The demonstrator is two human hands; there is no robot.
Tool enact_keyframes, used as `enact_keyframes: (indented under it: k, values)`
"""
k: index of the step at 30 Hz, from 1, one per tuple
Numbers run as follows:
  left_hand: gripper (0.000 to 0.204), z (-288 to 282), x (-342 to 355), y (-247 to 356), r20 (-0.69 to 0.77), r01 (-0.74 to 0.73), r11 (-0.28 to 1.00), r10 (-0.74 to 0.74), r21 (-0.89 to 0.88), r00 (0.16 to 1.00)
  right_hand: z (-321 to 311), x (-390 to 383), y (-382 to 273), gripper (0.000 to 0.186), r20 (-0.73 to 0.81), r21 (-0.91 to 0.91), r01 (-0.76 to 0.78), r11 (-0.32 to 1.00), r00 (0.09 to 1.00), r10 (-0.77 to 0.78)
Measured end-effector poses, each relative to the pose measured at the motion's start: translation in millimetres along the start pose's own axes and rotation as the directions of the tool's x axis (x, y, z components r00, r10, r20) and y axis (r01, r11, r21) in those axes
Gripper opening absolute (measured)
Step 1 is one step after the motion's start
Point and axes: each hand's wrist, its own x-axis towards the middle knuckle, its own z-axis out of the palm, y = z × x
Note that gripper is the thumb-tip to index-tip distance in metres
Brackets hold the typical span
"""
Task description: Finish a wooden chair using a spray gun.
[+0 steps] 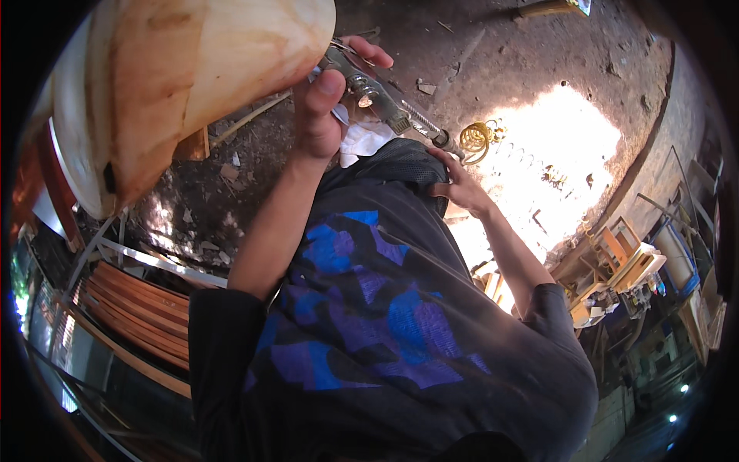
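A long grey metal tool (385,100) with a spring-like coil along it slants above my lap; its exact kind cannot be made out. My left hand (319,112) grips its upper end, thumb on the near side and fingers showing beyond it. At the lower end, beside a yellow coiled hose (476,138), my right hand (462,185) closes its fingers round the tool's end; its grip is partly hidden. Close to my left hand rises a large tapered wooden shell (223,54), pale with brown streaks. A white cloth (366,140) lies beneath the tool.
Dirt floor (539,46) with scraps spreads ahead, with a bright sunlit patch (570,138) at right. Curved reddish wooden strips (138,316) are stacked at lower left beside a pale rail (165,262). Wooden pieces (616,262) and clutter stand at the right.
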Motion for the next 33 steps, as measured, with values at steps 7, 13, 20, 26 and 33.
enact_keyframes:
  k: [7, 13, 20, 26, 33]
  values:
    - [0.069, 1, -2, 1, 0.074, 0.03, 0.996, -0.036, 0.081, 0.997, 1, -5, -9, 0.103, -0.137, -0.087, -0.172, 0.981, 0.978, 0.159]
    - [0.065, 4, -3, -2, 0.023, 0.018, 1.0, -0.019, 0.014, 1.0, 0, -14, -34, 0.103, -0.145, -0.28, -0.249, 0.927, 0.966, 0.215]
    - [0.07, 4, -6, -6, 0.056, 0.063, 0.998, -0.065, 0.03, 0.996, 1, -25, -38, 0.1, -0.169, -0.295, -0.236, 0.926, 0.967, 0.193]
    - [0.064, 7, -6, -10, 0.045, 0.034, 0.999, -0.033, -0.034, 0.998, -4, -32, -30, 0.101, -0.068, -0.179, -0.167, 0.97, 0.985, 0.157]
    - [0.072, 10, -13, -9, 0.066, 0.059, 0.997, -0.063, 0.054, 0.996, -11, -25, -39, 0.102, 0.031, -0.372, -0.116, 0.921, 0.99, 0.138]
